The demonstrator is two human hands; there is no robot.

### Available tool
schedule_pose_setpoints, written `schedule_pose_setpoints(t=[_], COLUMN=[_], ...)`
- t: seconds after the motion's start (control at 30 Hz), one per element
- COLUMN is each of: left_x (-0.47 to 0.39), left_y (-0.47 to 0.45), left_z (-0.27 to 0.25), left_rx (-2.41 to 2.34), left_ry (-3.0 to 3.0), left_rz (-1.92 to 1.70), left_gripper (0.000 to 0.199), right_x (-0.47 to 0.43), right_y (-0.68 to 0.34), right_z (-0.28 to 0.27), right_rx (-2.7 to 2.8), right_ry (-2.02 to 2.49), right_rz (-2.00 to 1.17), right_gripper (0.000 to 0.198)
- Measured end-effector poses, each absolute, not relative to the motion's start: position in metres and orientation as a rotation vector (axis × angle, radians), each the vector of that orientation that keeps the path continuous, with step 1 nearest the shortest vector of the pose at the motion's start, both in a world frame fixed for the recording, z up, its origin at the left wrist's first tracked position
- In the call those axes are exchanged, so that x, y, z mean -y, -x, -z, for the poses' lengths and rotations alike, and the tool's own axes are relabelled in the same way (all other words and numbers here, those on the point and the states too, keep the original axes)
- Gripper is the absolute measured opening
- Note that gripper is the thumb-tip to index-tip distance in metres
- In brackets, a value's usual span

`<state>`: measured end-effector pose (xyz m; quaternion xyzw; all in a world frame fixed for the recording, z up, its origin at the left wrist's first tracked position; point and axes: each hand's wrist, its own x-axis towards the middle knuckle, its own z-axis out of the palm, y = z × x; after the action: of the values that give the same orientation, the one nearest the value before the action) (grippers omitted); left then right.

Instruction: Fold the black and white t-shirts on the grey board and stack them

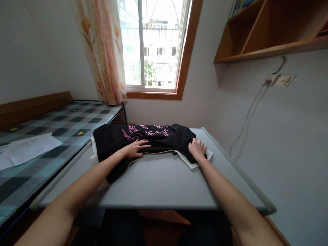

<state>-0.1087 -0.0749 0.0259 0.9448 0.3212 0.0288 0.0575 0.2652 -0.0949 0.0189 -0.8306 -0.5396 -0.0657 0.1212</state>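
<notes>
A black T-shirt [169, 145] with pink and white lettering lies across the far part of the grey table [166, 184]. White cloth [191, 164] shows beneath it at the right end and along its left edge. My left hand [134, 148] rests flat on the shirt near the lettering, fingers spread. At the shirt's right end, my right hand [197, 148] has its fingers curled onto the black fabric; the fingertips are partly hidden.
To the left stands a bed with a checked sheet [64, 123] and white papers [33, 147] on it. A window with a floral curtain [105, 51] is behind the table. A wooden shelf [271, 48] and a cabled socket [278, 80] are on the right wall.
</notes>
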Motion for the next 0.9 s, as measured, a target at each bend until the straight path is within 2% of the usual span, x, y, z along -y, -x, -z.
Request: schedule_pose_setpoints(t=[0.1, 0.2, 0.3, 0.47, 0.53, 0.67, 0.9], left_x=[0.061, 0.065, 0.084, 0.120, 0.128, 0.132, 0.120], left_y=[0.116, 0.114, 0.116, 0.137, 0.148, 0.167, 0.185], left_z=[-0.028, -0.028, -0.033, -0.051, -0.055, -0.048, -0.034], left_rx=[-0.982, -1.075, -1.285, -1.583, -1.732, -2.002, -1.962], left_ry=[-2.886, -2.891, -2.860, -2.669, -2.575, -2.431, -2.603], left_rz=[-0.118, -0.178, -0.177, 0.196, 0.316, 0.288, -0.115], left_gripper=[0.064, 0.063, 0.065, 0.100, 0.108, 0.095, 0.067], right_x=[0.092, 0.092, 0.098, 0.108, 0.109, 0.111, 0.128], right_y=[-0.266, -0.272, -0.274, -0.268, -0.265, -0.262, -0.259], right_z=[-0.024, -0.029, -0.030, -0.029, -0.029, -0.032, -0.033], right_rx=[1.548, 1.545, 1.609, 1.787, 1.816, 1.861, 1.950], right_ry=[2.483, 2.508, 2.503, 2.494, 2.503, 2.507, 2.489], right_rz=[0.110, -0.093, -0.101, -0.002, -0.009, -0.046, -0.007], right_gripper=[0.037, 0.048, 0.054, 0.050, 0.049, 0.047, 0.044])
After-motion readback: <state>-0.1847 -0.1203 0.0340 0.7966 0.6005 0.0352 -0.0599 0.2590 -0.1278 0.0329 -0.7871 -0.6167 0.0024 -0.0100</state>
